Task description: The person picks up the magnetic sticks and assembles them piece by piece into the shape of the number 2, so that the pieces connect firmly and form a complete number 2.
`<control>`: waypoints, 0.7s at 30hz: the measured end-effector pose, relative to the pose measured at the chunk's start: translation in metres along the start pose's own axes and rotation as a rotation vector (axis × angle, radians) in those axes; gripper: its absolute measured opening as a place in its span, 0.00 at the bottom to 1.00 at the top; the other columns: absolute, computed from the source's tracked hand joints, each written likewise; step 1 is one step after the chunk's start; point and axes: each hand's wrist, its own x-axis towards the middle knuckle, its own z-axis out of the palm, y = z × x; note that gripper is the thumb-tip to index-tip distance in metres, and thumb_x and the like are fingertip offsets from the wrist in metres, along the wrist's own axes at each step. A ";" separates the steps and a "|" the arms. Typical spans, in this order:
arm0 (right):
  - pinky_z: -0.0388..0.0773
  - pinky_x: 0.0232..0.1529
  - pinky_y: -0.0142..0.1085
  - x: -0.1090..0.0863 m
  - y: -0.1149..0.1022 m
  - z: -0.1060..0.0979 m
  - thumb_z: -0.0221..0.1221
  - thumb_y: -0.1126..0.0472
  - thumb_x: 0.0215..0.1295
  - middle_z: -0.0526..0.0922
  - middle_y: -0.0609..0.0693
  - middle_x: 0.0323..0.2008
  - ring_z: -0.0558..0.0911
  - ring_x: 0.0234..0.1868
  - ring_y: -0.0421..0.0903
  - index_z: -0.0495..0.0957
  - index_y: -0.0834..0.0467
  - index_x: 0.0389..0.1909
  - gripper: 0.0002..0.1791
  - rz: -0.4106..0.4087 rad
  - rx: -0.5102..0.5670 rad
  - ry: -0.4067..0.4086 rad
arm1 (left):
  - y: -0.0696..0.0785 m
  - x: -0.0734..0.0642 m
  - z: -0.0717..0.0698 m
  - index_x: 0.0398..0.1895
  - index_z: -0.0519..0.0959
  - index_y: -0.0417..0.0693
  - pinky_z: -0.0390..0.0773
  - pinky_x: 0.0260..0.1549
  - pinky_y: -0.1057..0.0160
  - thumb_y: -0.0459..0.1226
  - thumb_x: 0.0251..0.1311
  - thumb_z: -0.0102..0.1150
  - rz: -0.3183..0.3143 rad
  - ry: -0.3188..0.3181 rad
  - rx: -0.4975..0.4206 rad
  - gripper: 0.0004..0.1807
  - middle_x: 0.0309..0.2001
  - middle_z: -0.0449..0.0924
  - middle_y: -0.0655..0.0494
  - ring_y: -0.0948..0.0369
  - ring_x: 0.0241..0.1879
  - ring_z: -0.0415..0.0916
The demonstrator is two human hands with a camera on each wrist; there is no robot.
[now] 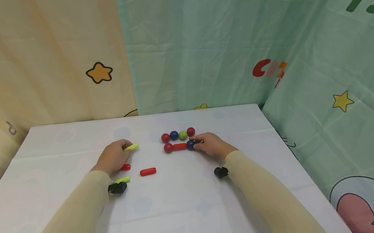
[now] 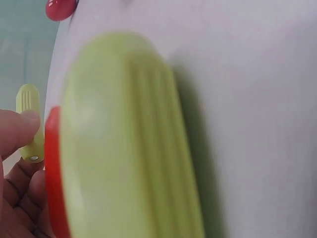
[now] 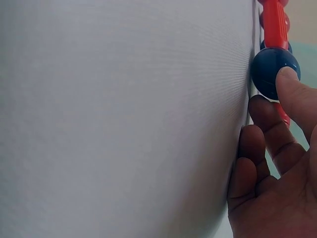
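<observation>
Between thumb and fingers, my left hand (image 1: 113, 157) pinches a yellow-green ridged plastic rod (image 1: 132, 146), raised off the table in the left wrist view. My right hand (image 1: 213, 144) grips a blue ball (image 1: 190, 145), its thumb lying on the ball in the right wrist view. That ball sits at one end of a red rod (image 1: 179, 147), with a red ball (image 1: 168, 148) at the other end. Under and beside the left wrist lie a red rod (image 1: 125, 167) and another yellow-green rod (image 1: 122, 180), both partly hidden in the head view.
A loose red rod (image 1: 148, 171) lies between the hands. Just behind the joined piece stands a row of balls: red (image 1: 165, 138), blue (image 1: 174, 135), green (image 1: 182, 135) and red (image 1: 191, 131). The white-covered table (image 1: 174, 217) meets printed curtains (image 1: 183, 51) at its back.
</observation>
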 end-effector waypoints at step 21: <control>0.65 0.78 0.53 0.003 -0.001 0.003 0.60 0.53 0.78 0.78 0.53 0.71 0.71 0.77 0.55 0.75 0.41 0.74 0.25 -0.029 -0.031 0.011 | 0.040 -0.008 0.015 0.68 0.76 0.48 0.76 0.61 0.46 0.42 0.77 0.56 0.029 -0.048 -0.132 0.21 0.61 0.78 0.45 0.48 0.56 0.73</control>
